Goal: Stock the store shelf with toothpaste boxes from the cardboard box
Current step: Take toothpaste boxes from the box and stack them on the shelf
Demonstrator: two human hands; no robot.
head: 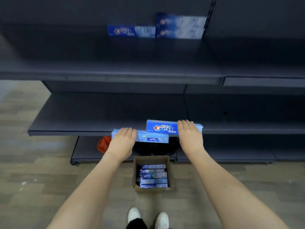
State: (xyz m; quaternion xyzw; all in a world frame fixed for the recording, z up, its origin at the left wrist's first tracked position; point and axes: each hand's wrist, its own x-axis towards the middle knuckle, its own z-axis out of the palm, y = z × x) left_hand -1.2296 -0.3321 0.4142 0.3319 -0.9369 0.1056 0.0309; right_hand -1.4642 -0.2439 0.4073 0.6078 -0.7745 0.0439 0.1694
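Observation:
My left hand [123,139] grips one blue toothpaste box [153,138] by its left end, held level in front of the middle shelf's edge. My right hand [189,134] grips a second blue Crest toothpaste box [162,128] by its right end, slightly higher and further back. Below them on the floor stands the open cardboard box [137,172] with several toothpaste boxes [153,176] stacked inside. On the upper shelf [115,68] stand three toothpaste boxes: one alone [131,31] and a stack of two [180,27] to its right.
The dark middle shelf [99,113] spreads out behind my hands. The bottom shelf holds a red bag [103,144] and a black bag [156,148]. Wood-look floor [33,179] surrounds the cardboard box; my white shoes [148,217] are just behind it.

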